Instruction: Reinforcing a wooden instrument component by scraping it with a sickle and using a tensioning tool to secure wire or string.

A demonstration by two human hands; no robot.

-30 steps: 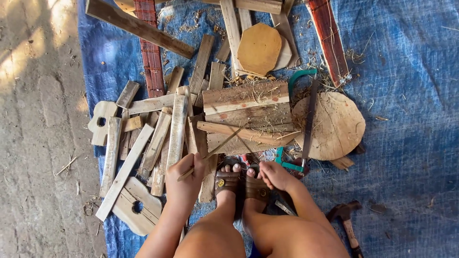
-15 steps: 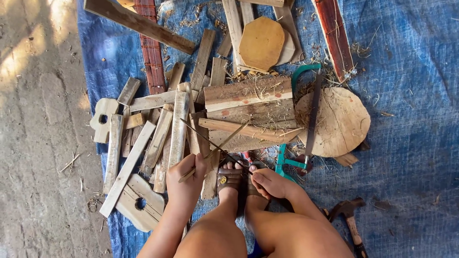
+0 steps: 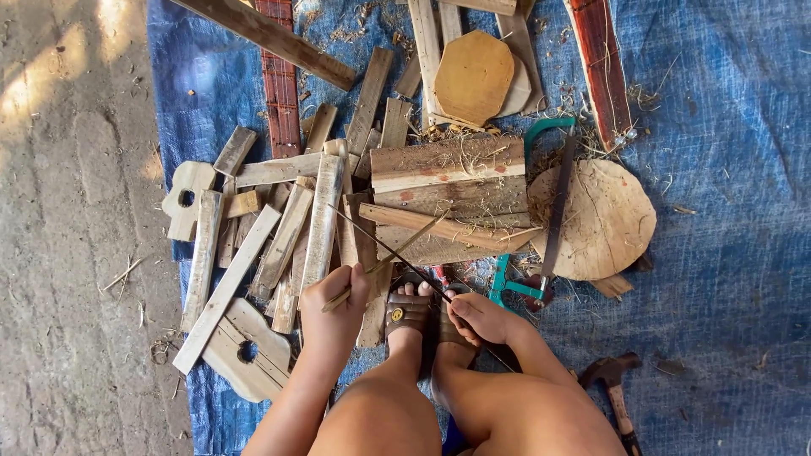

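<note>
Person squats on the blue tarp, feet in brown sandals, scrap wood piled in front; left hand is closed in a fist around the near end of a thin bamboo sliver, which runs up and right over the planks; right hand pinches the near end of a thin dark rod between thumb and fingers, rod running up and left, so the two cross above the toes in an X; can't tell if the rod is a blade or a plain stick, too thin to read.

Change over the last second: hands have drawn slightly closer to the feet and the sliver now shows clear of the fist, where a second ago it was barely visible; rod angle looks about the same; camera has drifted, so part of that shift is just the view; my read is the sliver is being worked against the rod, stroke in progress, nothing finished.

Around them: stacked boards just beyond the crossing; round wooden disc to the right with a green-framed hacksaw lying across its left edge; octagonal board further up; hammer on the tarp by the right knee, untouched; cut-out shapes with holes at lower left; bare concrete past the tarp edge.
</note>
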